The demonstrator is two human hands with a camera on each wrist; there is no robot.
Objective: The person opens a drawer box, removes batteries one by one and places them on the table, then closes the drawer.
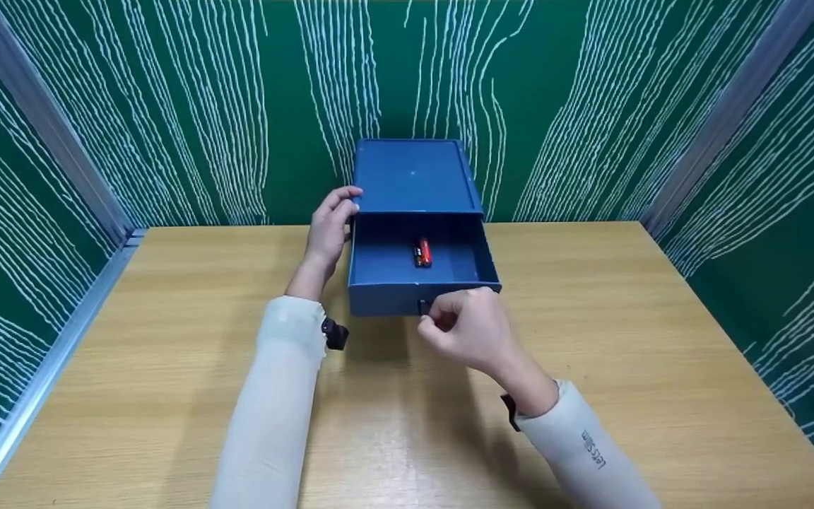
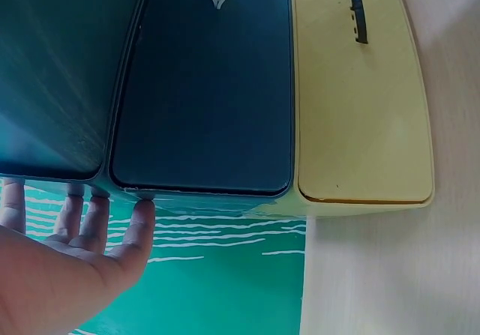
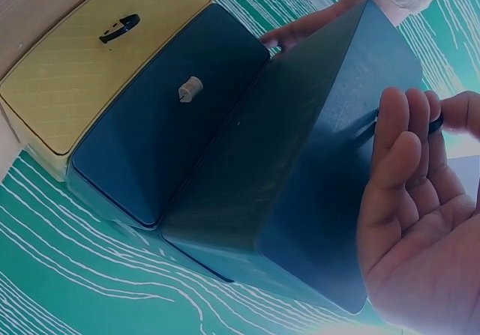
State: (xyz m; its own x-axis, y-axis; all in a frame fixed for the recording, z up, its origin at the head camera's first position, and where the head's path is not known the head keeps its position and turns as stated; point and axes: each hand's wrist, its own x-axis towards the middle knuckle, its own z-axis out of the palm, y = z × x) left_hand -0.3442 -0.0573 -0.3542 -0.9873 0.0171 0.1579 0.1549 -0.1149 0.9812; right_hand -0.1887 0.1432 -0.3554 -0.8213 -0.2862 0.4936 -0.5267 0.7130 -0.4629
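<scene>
The top drawer (image 1: 386, 300) of a blue drawer cabinet (image 1: 414, 177) stands pulled out. On its floor lie red-and-black batteries (image 1: 422, 253), side by side. At the drawer's front my right hand (image 1: 474, 329) pinches the small black handle (image 3: 436, 123) between thumb and finger. In the right wrist view the other fingers of that hand curl near the drawer's front panel (image 3: 337, 177). My left hand (image 1: 328, 230) rests against the cabinet's left side near its top edge. Its extended fingers (image 2: 139, 234) touch that side in the left wrist view.
Below the open drawer are a dark blue drawer (image 2: 202, 95) with a white handle and a yellow drawer (image 2: 360, 118) with a black handle. The cabinet stands at the back of a wooden table (image 1: 188, 339), against green walls (image 1: 308, 85) with white lines.
</scene>
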